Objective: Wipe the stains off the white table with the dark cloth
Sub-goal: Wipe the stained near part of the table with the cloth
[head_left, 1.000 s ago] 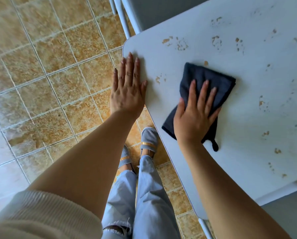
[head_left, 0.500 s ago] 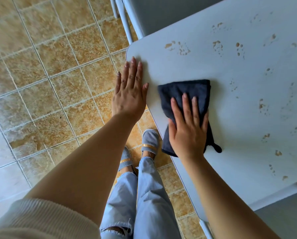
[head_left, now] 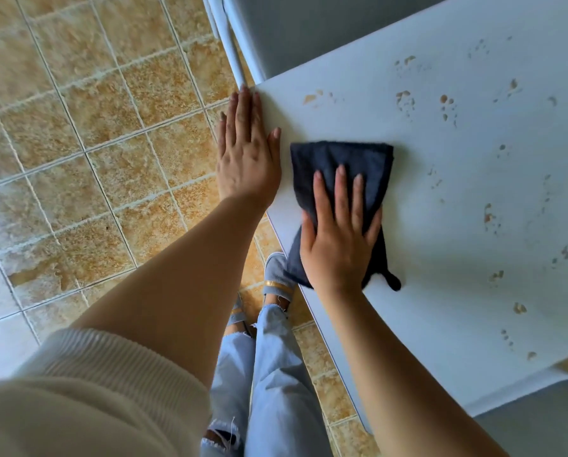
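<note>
We're pressing the dark cloth (head_left: pixel 342 166) flat w/ open right hand (head_left: pixel 340 239), now slid to the white table (head_left: pixel 457 258)'s near-left corner beside the flat, empty left hand (head_left: pixel 248 159), so stains (head_left: pixel 404 100) beyond are remaining.

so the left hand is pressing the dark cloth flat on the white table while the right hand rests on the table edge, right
Not quite: the hands are swapped. In the head view the right hand presses the dark cloth flat on the white table, while the left hand rests on the table edge.
</note>
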`<control>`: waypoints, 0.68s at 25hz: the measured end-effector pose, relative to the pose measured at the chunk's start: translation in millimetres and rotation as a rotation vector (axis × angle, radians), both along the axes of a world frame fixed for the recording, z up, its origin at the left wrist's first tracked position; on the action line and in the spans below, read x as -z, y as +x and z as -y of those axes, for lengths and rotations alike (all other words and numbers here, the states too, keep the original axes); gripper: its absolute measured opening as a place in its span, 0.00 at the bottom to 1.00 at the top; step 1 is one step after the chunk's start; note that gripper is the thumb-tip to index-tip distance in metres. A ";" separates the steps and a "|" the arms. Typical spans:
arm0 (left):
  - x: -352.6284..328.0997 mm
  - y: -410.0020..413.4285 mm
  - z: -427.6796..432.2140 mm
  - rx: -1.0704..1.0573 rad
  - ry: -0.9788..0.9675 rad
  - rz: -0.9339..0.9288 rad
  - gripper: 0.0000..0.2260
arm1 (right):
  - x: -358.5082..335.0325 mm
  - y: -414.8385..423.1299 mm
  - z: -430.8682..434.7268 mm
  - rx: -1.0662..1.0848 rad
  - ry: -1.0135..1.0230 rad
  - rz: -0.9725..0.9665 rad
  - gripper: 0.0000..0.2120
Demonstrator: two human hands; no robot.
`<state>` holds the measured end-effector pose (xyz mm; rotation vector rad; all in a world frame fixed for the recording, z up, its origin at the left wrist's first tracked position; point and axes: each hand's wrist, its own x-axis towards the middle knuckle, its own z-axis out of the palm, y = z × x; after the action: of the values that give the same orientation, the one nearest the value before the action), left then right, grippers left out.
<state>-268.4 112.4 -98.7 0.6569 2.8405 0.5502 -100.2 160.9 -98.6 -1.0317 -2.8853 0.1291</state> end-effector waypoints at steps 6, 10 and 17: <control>12.5 6.0 -4.2 -0.060 0.029 -0.039 0.24 | 1.0 19.6 -63.6 0.214 0.042 0.031 0.24; 12.8 6.6 -3.8 -0.075 0.011 -0.035 0.24 | 8.0 -68.8 -96.9 0.329 0.025 -0.063 0.24; 10.7 5.7 -3.8 -0.062 -0.014 -0.025 0.24 | 5.7 -76.3 -58.8 -0.142 0.024 -0.073 0.23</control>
<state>-262.7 116.2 -109.4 0.5792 2.8943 0.5353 -176.5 219.7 -104.3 -0.8009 -2.8843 0.1369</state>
